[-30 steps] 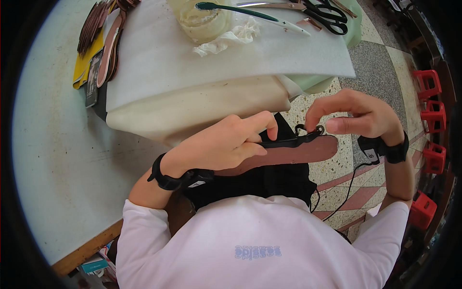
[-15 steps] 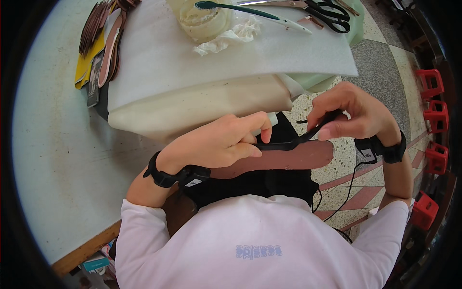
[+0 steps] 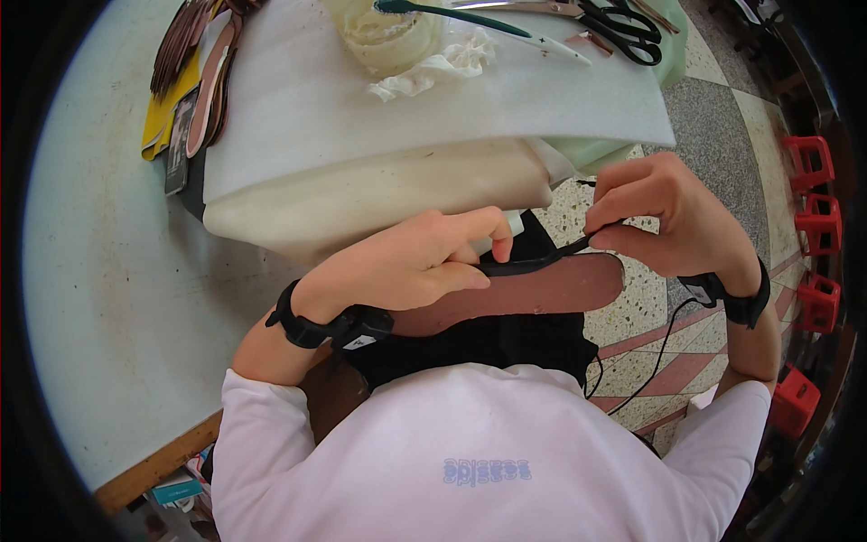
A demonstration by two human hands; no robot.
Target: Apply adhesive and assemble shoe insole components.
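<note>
The flat, reddish-brown, sole-shaped piece (image 3: 533, 294) lies above the lap, its rounded end pointing right, with a narrow, black, flexible strip (image 3: 526, 266) along its far edge. Change: one second earlier, the right hand (image 3: 664, 212) was spread beside the strip's curled loose end; half a second earlier, it held the strip lifted in a bend. It now pinches the strip between thumb and forefinger, near the rounded end, and the span between the hands is straighter. This suggests that slack has been taken up for aligning strip and edge; the part near the right fingers does not yet appear seated. The left hand (image 3: 420, 262) is closed around the piece and strip, thumb on the near face, forefinger raised; contact of its hidden fingers is not visible. Surroundings: a thick, cream-coloured, rolled sheet (image 3: 379, 194) sits just beyond the piece and limits clearance on the far side. On the white, soft sheet (image 3: 578, 113) behind it are a cloudy, pale-yellow jar (image 3: 388, 45), a green-and-white-handled brush (image 3: 492, 24), white crumpled tissue (image 3: 442, 68) and black-handled metal scissors (image 3: 623, 32). Obstruction: the left hand covers the piece's left part; a thin, black cable (image 3: 664, 348) hangs below the right wrist, clear of the strip.
</note>
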